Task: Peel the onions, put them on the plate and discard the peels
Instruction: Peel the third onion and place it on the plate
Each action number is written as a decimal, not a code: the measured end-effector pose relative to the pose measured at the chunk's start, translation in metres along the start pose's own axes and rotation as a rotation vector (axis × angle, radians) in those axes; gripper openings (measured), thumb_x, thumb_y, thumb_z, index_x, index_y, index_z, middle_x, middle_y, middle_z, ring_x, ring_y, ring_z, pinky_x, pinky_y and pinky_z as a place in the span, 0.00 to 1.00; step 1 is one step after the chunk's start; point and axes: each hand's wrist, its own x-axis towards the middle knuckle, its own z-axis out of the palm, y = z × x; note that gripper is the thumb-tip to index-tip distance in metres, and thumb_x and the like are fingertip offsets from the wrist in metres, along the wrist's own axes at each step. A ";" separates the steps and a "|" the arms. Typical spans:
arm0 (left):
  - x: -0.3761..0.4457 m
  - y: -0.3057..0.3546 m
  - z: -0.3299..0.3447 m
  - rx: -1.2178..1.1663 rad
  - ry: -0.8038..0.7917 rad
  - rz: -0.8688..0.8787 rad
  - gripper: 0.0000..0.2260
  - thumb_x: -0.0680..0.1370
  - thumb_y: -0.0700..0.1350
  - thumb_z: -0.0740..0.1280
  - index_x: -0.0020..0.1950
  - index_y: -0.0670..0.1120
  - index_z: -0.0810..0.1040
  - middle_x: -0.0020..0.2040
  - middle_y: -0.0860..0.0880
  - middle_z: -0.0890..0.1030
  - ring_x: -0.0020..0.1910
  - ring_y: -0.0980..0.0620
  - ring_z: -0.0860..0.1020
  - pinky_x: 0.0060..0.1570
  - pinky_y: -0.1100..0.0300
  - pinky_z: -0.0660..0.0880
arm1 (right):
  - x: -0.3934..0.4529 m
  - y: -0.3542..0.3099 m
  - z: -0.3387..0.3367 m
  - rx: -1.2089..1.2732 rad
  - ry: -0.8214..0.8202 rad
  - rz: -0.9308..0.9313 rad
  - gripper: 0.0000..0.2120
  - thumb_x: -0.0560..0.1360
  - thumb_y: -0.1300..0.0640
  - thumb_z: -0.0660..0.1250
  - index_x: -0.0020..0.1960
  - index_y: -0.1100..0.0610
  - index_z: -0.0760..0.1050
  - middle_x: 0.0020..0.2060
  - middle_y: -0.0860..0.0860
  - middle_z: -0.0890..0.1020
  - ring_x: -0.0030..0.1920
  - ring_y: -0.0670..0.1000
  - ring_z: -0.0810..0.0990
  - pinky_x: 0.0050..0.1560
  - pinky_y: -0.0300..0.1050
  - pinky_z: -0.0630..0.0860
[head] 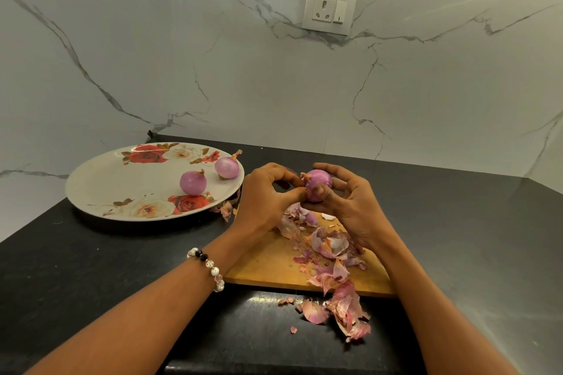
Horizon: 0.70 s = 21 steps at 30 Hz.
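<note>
At centre frame, above the cutting board [274, 265], we cradle the half-peeled onion [318, 184] in our right hand [350, 204] while our left hand [265, 195] pinches its loose skin from the left, the plate [100, 192] lying farther left.

My right hand [350, 201] cups an onion [318, 187] above the cutting board [268, 265] while my left hand [265, 195] pinches its skin. Two peeled onions [192, 182] sit on the floral plate [122, 192]; peels [338, 280] litter board and desk [91, 268].
</note>
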 end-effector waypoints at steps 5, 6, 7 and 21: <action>0.000 0.000 -0.003 -0.017 -0.075 -0.040 0.08 0.68 0.49 0.77 0.42 0.52 0.80 0.47 0.60 0.75 0.47 0.60 0.75 0.42 0.72 0.73 | -0.003 -0.002 0.000 0.013 -0.012 0.002 0.23 0.68 0.61 0.71 0.63 0.58 0.75 0.58 0.61 0.80 0.54 0.58 0.85 0.47 0.52 0.84; 0.000 -0.001 -0.004 -0.022 -0.097 -0.052 0.08 0.69 0.49 0.77 0.42 0.52 0.80 0.48 0.60 0.74 0.48 0.61 0.75 0.44 0.71 0.72 | -0.003 -0.003 0.000 0.022 -0.016 0.009 0.23 0.68 0.61 0.71 0.62 0.58 0.75 0.59 0.62 0.80 0.54 0.59 0.85 0.47 0.52 0.84; 0.001 -0.002 -0.004 -0.032 -0.118 -0.065 0.07 0.69 0.50 0.76 0.42 0.53 0.79 0.49 0.60 0.73 0.49 0.61 0.74 0.45 0.70 0.71 | -0.003 -0.003 0.000 0.032 -0.018 0.016 0.23 0.68 0.61 0.71 0.62 0.58 0.75 0.59 0.62 0.80 0.54 0.59 0.85 0.47 0.52 0.84; 0.004 -0.001 0.002 -0.053 -0.159 -0.229 0.07 0.72 0.49 0.74 0.43 0.55 0.76 0.59 0.51 0.69 0.63 0.51 0.67 0.59 0.58 0.67 | -0.002 -0.005 0.001 -0.096 -0.023 -0.072 0.21 0.72 0.66 0.70 0.63 0.57 0.73 0.55 0.55 0.81 0.52 0.53 0.85 0.46 0.44 0.83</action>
